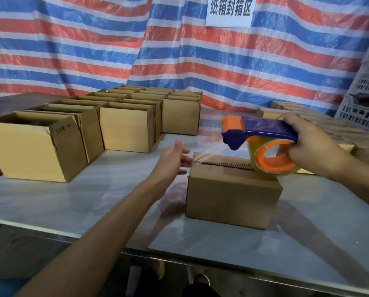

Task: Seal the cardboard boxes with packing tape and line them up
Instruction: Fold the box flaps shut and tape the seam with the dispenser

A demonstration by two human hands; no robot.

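Observation:
A small closed cardboard box (232,196) stands on the table in front of me, its top seam showing. My right hand (312,146) grips a blue and orange tape dispenser (265,142) just above the box's top right. A strip of clear tape (213,152) runs from the dispenser down to the box's far left corner. My left hand (175,159) is stretched out with straight fingers beside the box's left edge, fingertips at that corner.
Several open cardboard boxes (125,129) stand in rows at the left and back of the pale table (72,202). Sealed boxes (329,129) lie in a row at the right. White plastic crates (363,99) are stacked far right. A striped tarp hangs behind.

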